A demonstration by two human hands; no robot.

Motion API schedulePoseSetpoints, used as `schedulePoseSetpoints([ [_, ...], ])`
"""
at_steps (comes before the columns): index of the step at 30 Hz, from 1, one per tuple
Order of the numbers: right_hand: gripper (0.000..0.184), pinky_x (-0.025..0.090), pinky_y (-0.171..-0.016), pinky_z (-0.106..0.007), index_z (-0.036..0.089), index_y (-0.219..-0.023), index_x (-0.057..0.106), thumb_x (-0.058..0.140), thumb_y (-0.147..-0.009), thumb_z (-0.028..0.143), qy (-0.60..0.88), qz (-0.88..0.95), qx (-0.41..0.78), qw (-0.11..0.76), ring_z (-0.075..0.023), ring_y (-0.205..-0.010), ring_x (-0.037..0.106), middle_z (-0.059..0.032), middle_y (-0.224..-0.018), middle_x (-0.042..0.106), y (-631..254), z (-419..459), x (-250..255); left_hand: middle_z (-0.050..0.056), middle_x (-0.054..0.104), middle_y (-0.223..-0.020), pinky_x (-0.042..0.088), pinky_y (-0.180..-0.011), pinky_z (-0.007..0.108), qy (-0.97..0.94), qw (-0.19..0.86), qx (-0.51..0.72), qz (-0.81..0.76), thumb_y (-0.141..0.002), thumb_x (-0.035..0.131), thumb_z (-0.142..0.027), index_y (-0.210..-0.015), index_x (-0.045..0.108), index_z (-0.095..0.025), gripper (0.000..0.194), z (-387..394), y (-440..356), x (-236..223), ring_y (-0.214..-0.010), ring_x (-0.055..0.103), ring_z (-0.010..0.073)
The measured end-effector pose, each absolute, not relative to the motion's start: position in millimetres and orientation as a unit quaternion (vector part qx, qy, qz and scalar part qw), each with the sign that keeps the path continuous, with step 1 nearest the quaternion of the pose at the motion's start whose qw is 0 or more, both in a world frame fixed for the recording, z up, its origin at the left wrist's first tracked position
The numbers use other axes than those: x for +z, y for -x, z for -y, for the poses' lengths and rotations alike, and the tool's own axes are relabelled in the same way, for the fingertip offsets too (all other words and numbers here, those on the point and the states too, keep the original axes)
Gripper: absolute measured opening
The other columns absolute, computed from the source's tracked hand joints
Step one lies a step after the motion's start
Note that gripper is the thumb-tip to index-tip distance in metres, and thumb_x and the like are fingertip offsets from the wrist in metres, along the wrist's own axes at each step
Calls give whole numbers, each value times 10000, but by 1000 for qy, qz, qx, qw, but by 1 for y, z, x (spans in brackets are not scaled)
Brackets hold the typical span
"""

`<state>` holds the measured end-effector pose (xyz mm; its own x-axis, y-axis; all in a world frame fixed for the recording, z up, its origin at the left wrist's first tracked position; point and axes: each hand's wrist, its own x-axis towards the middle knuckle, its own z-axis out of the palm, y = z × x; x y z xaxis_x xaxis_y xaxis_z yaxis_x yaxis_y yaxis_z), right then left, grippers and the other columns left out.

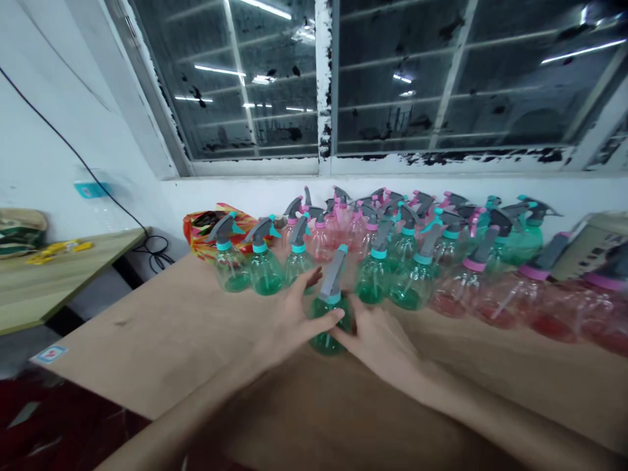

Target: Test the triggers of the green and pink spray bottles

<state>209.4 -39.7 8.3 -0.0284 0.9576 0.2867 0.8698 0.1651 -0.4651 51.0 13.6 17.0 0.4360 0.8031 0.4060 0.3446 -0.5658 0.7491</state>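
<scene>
A green spray bottle point(326, 345) with a grey trigger head and turquoise collar stands upright on the brown table, in front of the row. My left hand point(290, 322) grips its left side, the thumb across the front and the fingers curving around behind. From the right, my right hand point(383, 340) closes on the same bottle, its thumb low on the front and its other fingers partly hidden. Just behind the hands are more green spray bottles point(266, 278), and pink spray bottles point(500, 304) continue the row to the right.
Several more spray bottles crowd toward the wall under the window point(324, 85). A red and yellow bag point(193, 235) lies behind the row's left end, and a box point(591, 245) stands at the right. Left of the table point(161, 333) is a lower wooden desk point(98, 265) with a dark cable.
</scene>
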Motion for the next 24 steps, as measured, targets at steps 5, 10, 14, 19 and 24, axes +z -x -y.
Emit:
schedulePoseSetpoints([
  [5,640,361,-425,-325,161,-1133,566,403,-767,660,622,743,28,246,-262,-489,626,-76,-588,677,-210,79,3,83,578,-1186,453,-918,439,-803,332,378,-321,-752,656,-388,-1257,414,-237,580,15,-77,36,-1066,563,265],
  [10,699,393,-429,-339,145,-1143,555,400,-745,698,628,743,30,230,-266,-492,636,-72,-597,687,-223,102,0,64,575,-1198,400,-1002,404,-791,349,409,-294,-818,584,-306,-1127,524,-226,324,39,-95,32,-1139,523,233],
  [14,639,480,-518,-353,174,-1117,553,430,-750,682,615,749,70,237,-252,-609,663,-69,-714,705,-251,110,-11,80,597,-1156,429,-978,418,-789,349,413,-292,-829,557,-275,-1135,519,-214,315,40,-108,23,-1107,551,234],
  [19,523,432,-932,-429,220,-1226,478,433,-830,559,584,768,30,260,-242,-1142,512,-94,-1231,561,-316,105,-46,76,631,-1104,481,-907,403,-794,351,401,-293,-842,527,-305,-1111,537,-233,279,32,-123,22,-1019,604,231],
  [24,504,365,-1013,-441,233,-1263,466,446,-842,509,612,754,39,235,-228,-1237,422,-80,-1339,474,-376,97,-73,38,674,-790,510,-822,373,-803,369,371,-285,-864,500,-318,-1112,573,-221,277,18,-140,24,-923,630,229],
])
